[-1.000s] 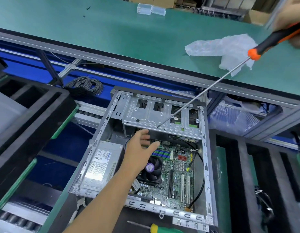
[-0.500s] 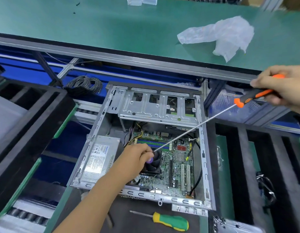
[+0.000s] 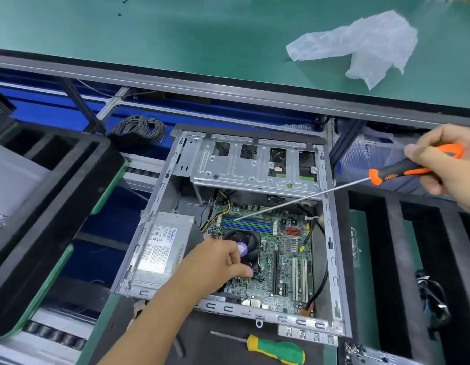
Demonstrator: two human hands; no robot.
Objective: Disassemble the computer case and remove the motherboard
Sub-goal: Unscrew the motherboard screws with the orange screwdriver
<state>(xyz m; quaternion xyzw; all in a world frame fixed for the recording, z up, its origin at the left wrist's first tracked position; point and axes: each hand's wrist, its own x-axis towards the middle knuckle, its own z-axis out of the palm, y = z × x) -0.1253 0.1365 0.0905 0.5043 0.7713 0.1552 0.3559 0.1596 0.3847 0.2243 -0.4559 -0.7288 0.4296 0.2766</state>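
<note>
- Motherboard (image 3: 286, 254) lies flat in the floor of the open case (image 3: 331, 233), right of the power supply (image 3: 162, 248) and partly under the drive cage (image 3: 252, 167); the case itself sits on a lower level in front of the green bench (image 3: 175, 35). We judge the board is not yet freed, since cables and the fan (image 3: 244, 246) are in place on it.
- Our right hand (image 3: 450, 167) is curled round the orange-and-black handle of the long screwdriver (image 3: 302, 198); the shaft slants down into the case and its tip hangs over the blue and green memory slots (image 3: 247, 225), and we cannot tell if it touches them.
- Our left hand (image 3: 220, 262) rests on the fan with its fingers curled at the near edge of it; whether they truly grip it or only steady it we cannot tell.
- To do this step well, we steer the tip off the slots and onto a mounting screw, and bring the shaft closer to upright before turning, since a slanted bit is likely to slip.
- We keep the shaft away from the yellow and black wires (image 3: 220, 206) by the cage, and from the black cable (image 3: 318, 272) along the right wall.
- We let the left hand hold the board still rather than pull on the fan; lifting before every screw is out may flex the board.
- A second screwdriver (image 3: 276, 349) with a green and yellow handle lies in front of the case, within reach if the long one does not fit.
</note>
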